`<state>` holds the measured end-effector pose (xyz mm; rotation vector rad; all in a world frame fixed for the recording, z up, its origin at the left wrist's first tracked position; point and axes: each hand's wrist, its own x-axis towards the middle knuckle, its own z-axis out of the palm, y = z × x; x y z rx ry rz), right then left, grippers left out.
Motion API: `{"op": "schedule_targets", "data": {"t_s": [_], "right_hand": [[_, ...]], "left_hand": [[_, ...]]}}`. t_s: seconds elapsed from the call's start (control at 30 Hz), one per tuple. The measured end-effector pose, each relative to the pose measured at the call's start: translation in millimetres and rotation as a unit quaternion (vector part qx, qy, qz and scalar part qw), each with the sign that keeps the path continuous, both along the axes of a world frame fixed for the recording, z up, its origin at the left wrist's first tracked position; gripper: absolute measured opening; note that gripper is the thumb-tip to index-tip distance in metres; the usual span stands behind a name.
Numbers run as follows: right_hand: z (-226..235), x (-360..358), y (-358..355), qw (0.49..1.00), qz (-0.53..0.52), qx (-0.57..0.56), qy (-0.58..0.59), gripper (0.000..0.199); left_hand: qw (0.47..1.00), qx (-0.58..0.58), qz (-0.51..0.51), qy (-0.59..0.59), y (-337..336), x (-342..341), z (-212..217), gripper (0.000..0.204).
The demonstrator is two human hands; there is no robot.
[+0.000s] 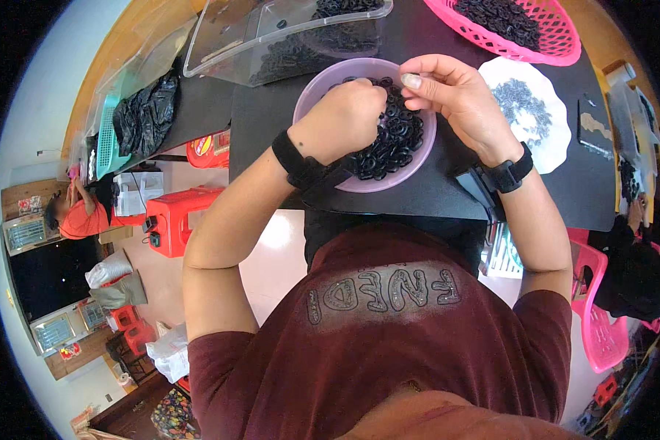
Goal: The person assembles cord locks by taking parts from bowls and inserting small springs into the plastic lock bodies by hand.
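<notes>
Black ring-shaped pieces (pixel 396 147) fill a round lilac bowl (pixel 427 150) on the dark table in front of me. Over the bowl's left side is my left hand (pixel 345 121), its fingers curled in and the fingertips hidden from view. My right hand (pixel 458 99) hovers at the bowl's upper right rim, thumb and forefinger pressed together in a pinch. Whatever either hand grips is hidden or too small to name. To the right of my right hand sits a white scalloped plate (pixel 554 143) bearing a heap of small clear or greyish pieces (pixel 521 110).
A clear plastic bin (pixel 227 55) with black pieces stands beyond the bowl. At the far right is a pink openwork basket (pixel 565 40) of black pieces. A dark phone-like device (pixel 595 126) lies near the table's right edge. Other people are at the left and right, near a pink chair (pixel 601 337).
</notes>
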<state>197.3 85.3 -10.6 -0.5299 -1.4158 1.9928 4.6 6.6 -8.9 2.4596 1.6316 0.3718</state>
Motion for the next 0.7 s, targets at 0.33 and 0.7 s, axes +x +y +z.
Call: {"op": "schedule_targets", "data": {"t_s": [0.33, 0.7], "right_hand": [[5, 3, -3, 0.999, 0.007, -0.034, 0.008, 0.023], [5, 2, -6, 0.997, 0.017, -0.063, 0.040, 0.023]], "left_hand": [[0.810, -0.206, 0.175, -0.521, -16, 9, 20, 0.020], [0.719, -0.151, 0.172, -0.656, -19, 29, 11, 0.023]]}}
